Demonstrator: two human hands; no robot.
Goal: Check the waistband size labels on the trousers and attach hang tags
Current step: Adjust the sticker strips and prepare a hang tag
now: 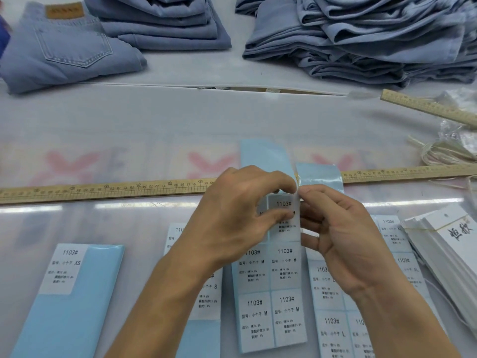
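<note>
Both hands meet at the centre of the frame over the M sticker sheet (271, 301), which lies on the worktop (154, 120) with its long axis running from the lower edge of the frame up towards the hands. The left hand (232, 218) has its fingers curled, thumb and forefinger pinching the top M sticker (284, 210) of that sheet. The right hand (343, 233) comes in from the right side, fingertips curled and nipping the sticker's upper right corner; it looks as if the sticker is being peeled from its backing, though the fingers hide the edge and I cannot be sure it is free.

The relation that matters next: the hang tags (449, 233) lie stacked at the right edge of the frame, just beside the right hand and well apart from the left. So the right hand is the nearer one to fetch a tag, while the left keeps the sticker.

The trousers sit well apart from the hands, across the upper frame: a folded pair (69, 52) at upper left showing its back pocket, a folded stack (165, 21) beside it, and a looser heap (374, 40) at upper right. A long ruler (103, 189) lies across the worktop between hands and trousers.
</note>
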